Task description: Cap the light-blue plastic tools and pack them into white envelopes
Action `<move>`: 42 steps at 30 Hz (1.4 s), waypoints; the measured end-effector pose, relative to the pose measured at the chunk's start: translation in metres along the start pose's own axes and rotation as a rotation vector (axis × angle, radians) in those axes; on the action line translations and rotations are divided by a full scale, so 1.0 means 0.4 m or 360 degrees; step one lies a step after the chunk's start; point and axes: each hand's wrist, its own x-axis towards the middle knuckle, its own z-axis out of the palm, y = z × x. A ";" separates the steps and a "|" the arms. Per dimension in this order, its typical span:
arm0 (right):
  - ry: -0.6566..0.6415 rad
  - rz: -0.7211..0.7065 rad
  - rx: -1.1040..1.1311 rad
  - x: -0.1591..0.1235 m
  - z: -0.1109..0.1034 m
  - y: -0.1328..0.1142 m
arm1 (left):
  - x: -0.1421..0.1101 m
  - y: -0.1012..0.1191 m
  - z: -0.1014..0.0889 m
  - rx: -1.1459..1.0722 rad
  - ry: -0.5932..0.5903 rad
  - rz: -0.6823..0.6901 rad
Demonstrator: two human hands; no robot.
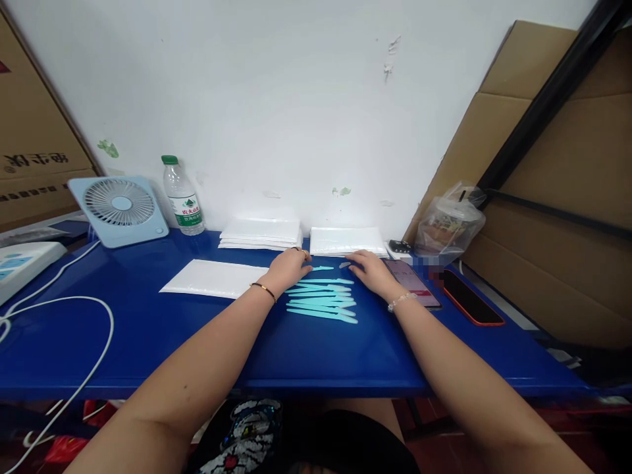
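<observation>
My left hand [291, 268] is closed on a turquoise eyebrow razor [323, 268]; its far end sticks out to the right of my fingertips, and the rest is hidden by the hand. Opposite it, my right hand [371, 271] pinches a small translucent cap [344, 264] between thumb and fingers. A short gap separates cap and razor. Just below both hands, several more turquoise eyebrow razors [318, 307] lie side by side in a row, their pale tips pointing right. Beside my left wrist, a white padded envelope [210, 278] lies flat on the blue table [316, 359].
Two stacks of white envelopes, a left stack [261, 232] and a right stack [348, 239], sit against the wall. A blue fan [121, 204] and a water bottle [184, 201] stand at left. Two phones, one lit [412, 284] and one orange-edged [471, 299], and a bagged cup [448, 224] are at right.
</observation>
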 end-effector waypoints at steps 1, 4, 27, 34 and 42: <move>-0.0016 -0.0015 -0.0033 0.002 0.003 0.008 | 0.001 -0.007 0.001 0.0023 0.0005 -0.0029; -0.0132 -0.0022 -0.0078 0.005 0.009 0.012 | 0.004 -0.020 0.004 0.0010 -0.0091 -0.0101; -0.0213 0.0076 0.0212 0.009 0.021 -0.060 | 0.010 0.016 0.004 -0.0005 -0.0099 0.0007; -0.0504 -0.0094 0.0138 -0.038 -0.036 -0.121 | -0.034 0.053 -0.047 0.0024 -0.0457 0.0238; -0.0554 -0.0289 -0.0276 -0.157 -0.068 -0.275 | -0.163 0.189 -0.059 0.0318 -0.0490 0.0400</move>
